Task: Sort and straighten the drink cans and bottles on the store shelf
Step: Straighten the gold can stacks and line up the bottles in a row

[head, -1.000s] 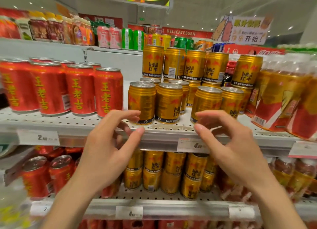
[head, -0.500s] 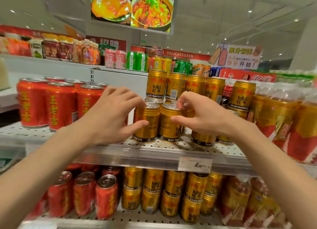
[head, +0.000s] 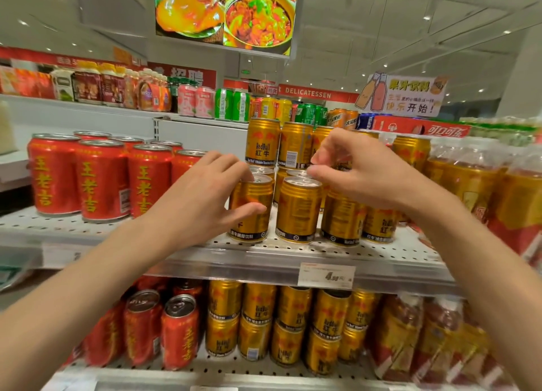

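Note:
Gold Red Bull cans stand in rows on the middle shelf [head: 293, 255], with a second tier of gold cans [head: 262, 141] stacked behind. My left hand [head: 202, 200] grips the front-left gold can [head: 252, 223], thumb across its front and fingers over its top and left side. My right hand [head: 363, 176] is curled over the neighbouring front gold can [head: 296, 211], thumb and fingertips at its top rim. That can's label looks blurred. Two more front gold cans [head: 341, 223] stand partly hidden under my right wrist.
Red herbal-tea cans [head: 102, 179] fill the shelf to the left. Shrink-wrapped bottle packs [head: 475, 185] crowd the right. A price tag [head: 327, 274] hangs on the shelf edge. Below are more gold cans [head: 293, 326] and tilted red cans [head: 179, 329]. Mixed drinks line the top shelf.
Both hands rose from in front of the shelf edge to the two front gold cans. My left hand took hold of one; my right hand shifted from the other's side to its top rim.

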A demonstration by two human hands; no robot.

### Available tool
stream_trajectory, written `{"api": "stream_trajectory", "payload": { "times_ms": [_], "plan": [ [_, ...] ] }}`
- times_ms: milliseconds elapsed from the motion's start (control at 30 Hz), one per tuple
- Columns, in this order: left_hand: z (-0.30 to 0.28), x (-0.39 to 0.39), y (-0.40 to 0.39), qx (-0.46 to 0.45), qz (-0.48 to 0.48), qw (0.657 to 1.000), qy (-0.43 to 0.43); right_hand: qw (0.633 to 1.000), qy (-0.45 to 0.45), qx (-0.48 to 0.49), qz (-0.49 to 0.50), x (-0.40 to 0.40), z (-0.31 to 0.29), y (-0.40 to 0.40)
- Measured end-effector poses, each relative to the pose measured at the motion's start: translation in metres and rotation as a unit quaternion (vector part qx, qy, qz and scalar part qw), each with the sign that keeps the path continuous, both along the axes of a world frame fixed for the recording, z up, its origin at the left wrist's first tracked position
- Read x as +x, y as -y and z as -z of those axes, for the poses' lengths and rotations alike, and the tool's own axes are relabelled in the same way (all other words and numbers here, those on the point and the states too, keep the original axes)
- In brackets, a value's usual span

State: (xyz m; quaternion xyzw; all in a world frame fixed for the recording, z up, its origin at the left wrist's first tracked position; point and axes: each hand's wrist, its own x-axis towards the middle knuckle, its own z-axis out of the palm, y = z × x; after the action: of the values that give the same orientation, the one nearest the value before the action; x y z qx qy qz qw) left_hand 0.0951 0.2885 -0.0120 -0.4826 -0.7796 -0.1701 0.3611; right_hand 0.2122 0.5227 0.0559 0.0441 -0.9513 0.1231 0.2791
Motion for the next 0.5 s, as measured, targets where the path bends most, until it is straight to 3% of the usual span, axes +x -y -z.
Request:
{"api": "stream_trajectory", "payload": {
  "times_ms": [100, 200, 500],
  "plan": [
    [0.007, 0.001, -0.004, 0.034, 0.003, 0.999, 0.003, 0.997, 0.069, 0.031, 0.010, -0.005, 0.015, 0.000],
    [0.016, 0.002, -0.009, 0.071, 0.007, 0.997, 0.022, 0.999, 0.054, -0.001, -0.002, -0.005, 0.026, 0.001],
    [0.031, 0.010, -0.023, 0.172, 0.035, 0.979, 0.100, 0.997, 0.013, 0.052, 0.054, -0.005, 0.028, 0.007]
  ]
}}
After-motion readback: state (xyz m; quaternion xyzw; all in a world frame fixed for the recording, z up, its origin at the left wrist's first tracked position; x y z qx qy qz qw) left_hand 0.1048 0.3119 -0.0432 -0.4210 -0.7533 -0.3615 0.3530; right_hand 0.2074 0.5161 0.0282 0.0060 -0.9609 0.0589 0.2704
